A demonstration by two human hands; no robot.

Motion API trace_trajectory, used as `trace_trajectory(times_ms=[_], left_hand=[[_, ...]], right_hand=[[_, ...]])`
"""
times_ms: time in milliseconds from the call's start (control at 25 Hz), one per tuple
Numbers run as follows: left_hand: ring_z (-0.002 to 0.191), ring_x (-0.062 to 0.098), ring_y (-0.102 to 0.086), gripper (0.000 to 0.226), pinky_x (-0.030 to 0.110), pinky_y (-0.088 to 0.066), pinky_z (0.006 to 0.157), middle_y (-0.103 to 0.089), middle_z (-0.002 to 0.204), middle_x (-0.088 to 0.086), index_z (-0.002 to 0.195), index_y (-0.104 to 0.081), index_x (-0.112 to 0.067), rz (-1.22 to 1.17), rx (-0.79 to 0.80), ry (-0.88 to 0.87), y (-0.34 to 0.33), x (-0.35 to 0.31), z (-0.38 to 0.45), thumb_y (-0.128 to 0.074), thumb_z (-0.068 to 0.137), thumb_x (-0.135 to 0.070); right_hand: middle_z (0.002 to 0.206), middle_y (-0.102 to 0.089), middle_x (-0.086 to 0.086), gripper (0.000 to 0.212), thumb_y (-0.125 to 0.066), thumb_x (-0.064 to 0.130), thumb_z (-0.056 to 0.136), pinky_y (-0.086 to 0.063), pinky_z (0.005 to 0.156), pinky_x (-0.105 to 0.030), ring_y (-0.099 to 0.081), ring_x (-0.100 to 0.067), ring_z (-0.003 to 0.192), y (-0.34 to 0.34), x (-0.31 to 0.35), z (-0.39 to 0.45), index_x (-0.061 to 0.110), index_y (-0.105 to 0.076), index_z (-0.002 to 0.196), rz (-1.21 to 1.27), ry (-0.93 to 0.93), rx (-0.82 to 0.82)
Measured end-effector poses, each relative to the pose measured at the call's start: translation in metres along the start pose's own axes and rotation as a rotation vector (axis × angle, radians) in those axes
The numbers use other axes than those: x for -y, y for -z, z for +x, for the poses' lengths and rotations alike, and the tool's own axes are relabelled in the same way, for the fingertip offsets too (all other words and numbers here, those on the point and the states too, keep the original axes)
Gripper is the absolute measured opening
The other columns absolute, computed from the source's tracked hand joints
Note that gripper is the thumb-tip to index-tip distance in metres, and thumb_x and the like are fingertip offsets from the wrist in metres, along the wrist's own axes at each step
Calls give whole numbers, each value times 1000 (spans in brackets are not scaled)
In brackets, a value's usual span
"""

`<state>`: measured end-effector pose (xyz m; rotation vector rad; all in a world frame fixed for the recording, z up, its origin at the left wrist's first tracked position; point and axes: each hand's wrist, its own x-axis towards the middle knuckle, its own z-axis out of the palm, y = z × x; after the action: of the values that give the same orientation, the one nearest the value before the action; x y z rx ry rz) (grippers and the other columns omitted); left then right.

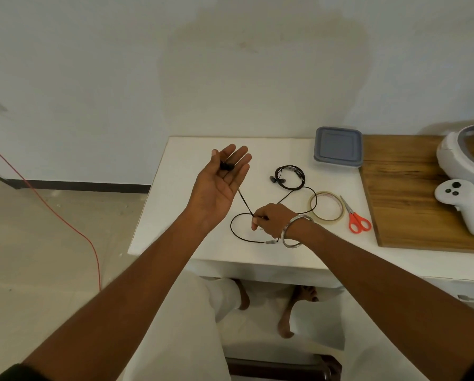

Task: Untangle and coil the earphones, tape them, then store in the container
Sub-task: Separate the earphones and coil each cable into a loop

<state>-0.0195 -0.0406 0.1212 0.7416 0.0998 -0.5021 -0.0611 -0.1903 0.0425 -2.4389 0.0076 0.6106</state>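
White table (175, 215) beside wooden board (411, 188), pale wall (230, 64) behind

no legible text, labels or numbers anywhere

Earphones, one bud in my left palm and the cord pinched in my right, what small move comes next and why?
Probably wind the cord around the left hand. The bud already lies in that palm, the right hand pinches the cord just below, and loose loops trail on the table, so coiling seems ready to begin.
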Motion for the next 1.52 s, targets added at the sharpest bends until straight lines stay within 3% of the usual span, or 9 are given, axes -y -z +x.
trace_trajectory(times_ms=[80,280,360,520,600,720,1000,1280,1520], left_hand=[[122,29,-59,33,33,-51,100,-61,129,17,115,-62,-6,-70,13,5,-8,1,-2,-40,104,-29],[110,26,-67,35,32,-54,96,-69,116,15,117,-60,-10,13,7,-29,-11,3,-1,-35,105,-32],[111,24,-67,33,33,-52,98,-70,114,12,114,-61,-9,238,-57,-111,1,3,3,-35,106,-29],[111,7,-62,31,26,-46,100,-70,116,-8,116,-67,-15,997,-71,-287,36,2,7,-40,105,-26],[107,3,-62,30,23,-44,97,-69,116,-14,114,-69,-21,1279,5,-264,48,3,8,-43,103,-30],[121,-3,-53,26,18,-38,102,-66,124,-13,105,-71,-32,1498,147,-170,56,7,7,-46,101,-36],[93,-11,-61,25,3,-39,79,-70,92,-22,95,-71,-31,1538,254,-111,44,4,4,-47,101,-29],[104,2,-63,25,25,-46,94,-71,101,-17,101,-72,-31,1540,261,-95,54,3,7,-47,101,-34],[116,4,-58,24,29,-41,103,-69,105,-22,98,-72,-37,1603,277,-62,62,-5,7,-48,99,-41]], right_hand=[[82,-59,3,27,-44,18,95,-46,70,-25,-60,-17,77,0,1,1,15,-70,89,14,-4,-14],[83,-61,2,27,-45,22,95,-40,61,-16,-56,-12,70,1,2,-1,17,-71,91,18,26,38],[83,-62,0,26,-45,26,96,-44,64,-19,-60,-16,74,2,2,-5,20,-70,92,26,44,99],[73,-61,0,25,-45,29,96,-54,75,-31,-59,-12,59,11,3,-11,24,-68,88,115,111,121],[67,-56,4,26,-46,30,96,-54,71,-29,-56,-11,57,17,6,-13,22,-68,85,179,141,121],[64,-55,1,27,-48,30,95,-51,63,-25,-54,-13,56,24,12,-15,19,-67,81,264,173,116],[67,-62,-6,16,-53,19,93,-54,73,-42,-61,-18,63,33,10,-17,16,-69,91,440,212,133],[82,-65,-9,8,-59,18,90,-56,85,-47,-68,-19,76,36,10,-15,14,-62,97,463,121,193],[84,-62,-5,11,-55,8,91,-56,88,-42,-69,-23,84,38,5,-16,15,-60,98,541,71,211]])
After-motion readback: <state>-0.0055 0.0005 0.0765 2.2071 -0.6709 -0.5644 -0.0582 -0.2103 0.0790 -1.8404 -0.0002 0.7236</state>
